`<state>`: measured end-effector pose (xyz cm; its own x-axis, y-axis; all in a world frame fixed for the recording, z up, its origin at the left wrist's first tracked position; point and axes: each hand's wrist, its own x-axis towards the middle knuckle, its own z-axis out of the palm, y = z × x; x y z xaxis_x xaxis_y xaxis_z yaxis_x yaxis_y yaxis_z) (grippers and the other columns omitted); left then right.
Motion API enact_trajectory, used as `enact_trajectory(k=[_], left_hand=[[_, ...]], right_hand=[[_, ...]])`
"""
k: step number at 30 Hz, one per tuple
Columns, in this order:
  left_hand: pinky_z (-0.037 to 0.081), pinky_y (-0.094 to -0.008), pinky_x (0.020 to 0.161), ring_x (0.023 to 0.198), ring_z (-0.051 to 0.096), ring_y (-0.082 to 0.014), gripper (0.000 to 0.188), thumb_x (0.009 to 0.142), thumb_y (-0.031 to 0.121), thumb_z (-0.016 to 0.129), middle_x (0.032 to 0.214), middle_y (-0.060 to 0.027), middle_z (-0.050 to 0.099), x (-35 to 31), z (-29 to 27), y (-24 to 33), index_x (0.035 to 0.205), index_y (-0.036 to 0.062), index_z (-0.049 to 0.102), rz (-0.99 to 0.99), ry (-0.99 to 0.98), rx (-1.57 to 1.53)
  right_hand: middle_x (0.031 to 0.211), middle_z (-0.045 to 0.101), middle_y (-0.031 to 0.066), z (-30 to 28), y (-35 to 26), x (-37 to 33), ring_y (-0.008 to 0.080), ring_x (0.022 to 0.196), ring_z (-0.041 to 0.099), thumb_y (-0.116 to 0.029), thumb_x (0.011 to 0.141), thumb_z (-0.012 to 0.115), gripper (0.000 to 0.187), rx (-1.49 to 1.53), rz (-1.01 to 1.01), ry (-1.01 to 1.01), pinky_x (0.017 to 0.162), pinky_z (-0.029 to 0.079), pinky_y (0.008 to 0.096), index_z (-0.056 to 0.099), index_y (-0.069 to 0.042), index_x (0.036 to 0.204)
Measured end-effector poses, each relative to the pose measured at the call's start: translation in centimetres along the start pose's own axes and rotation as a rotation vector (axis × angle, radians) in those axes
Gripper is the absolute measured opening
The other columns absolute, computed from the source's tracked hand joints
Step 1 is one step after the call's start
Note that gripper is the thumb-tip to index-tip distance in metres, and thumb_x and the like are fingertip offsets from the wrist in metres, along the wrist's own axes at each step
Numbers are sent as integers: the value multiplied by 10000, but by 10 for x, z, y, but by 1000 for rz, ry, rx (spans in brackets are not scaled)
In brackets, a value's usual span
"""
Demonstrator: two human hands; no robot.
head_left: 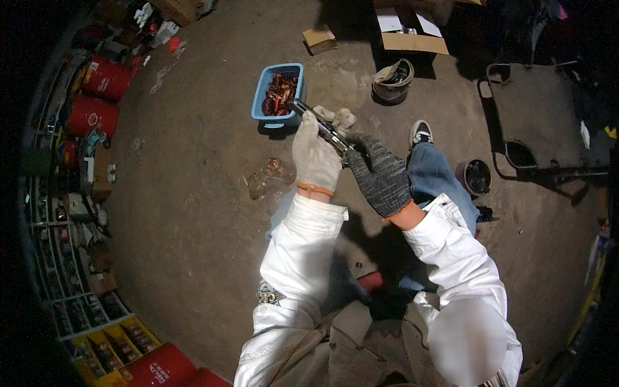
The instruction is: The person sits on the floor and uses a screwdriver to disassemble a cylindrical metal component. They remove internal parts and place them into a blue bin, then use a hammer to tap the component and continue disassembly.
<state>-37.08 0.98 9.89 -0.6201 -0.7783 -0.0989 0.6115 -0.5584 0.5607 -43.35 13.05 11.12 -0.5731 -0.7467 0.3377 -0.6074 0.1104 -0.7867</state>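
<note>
My left hand (316,153), in a cream work glove with an orange cuff, is wrapped round a long, slim dark metal tool (327,131). Its exact kind does not show. The tool slants from the blue bin's near corner down toward my right hand (380,173), which wears a dark grey knit glove. The right fingers close on the tool's lower end and partly hide it. Just beyond the tool's upper tip, the light blue plastic bin (259,97) stands on the floor, holding many copper-red parts (281,91).
Clear bags with small copper-coloured pieces (277,169) lie left of my hands. Ahead right are a bucket (392,93), an open cardboard box (414,43) and a small carton (320,40). A dark pot (477,177) and a black-framed chair (541,109) stand right; red drums (93,116) and shelving line the left.
</note>
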Motion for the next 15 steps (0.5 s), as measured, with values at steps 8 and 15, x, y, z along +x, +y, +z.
enact_trajectory(k=[8, 15], left_hand=[[534, -412, 831, 895, 628, -289, 305, 981, 306, 501, 911, -95, 563, -7, 8, 5, 1032, 6, 513, -20, 53, 10], [544, -396, 760, 836, 629, -272, 331, 970, 343, 515, 842, -72, 561, -7, 9, 1, 1001, 14, 532, 16, 81, 5]], right_hand=[[953, 664, 179, 9, 8, -4, 221, 852, 678, -81, 885, 614, 249, 140, -123, 52, 734, 529, 315, 607, 7, 1118], [924, 659, 132, 29, 4, -12, 175, 809, 655, -63, 889, 613, 230, 238, 66, 102, 708, 510, 289, 605, 2, 1110]])
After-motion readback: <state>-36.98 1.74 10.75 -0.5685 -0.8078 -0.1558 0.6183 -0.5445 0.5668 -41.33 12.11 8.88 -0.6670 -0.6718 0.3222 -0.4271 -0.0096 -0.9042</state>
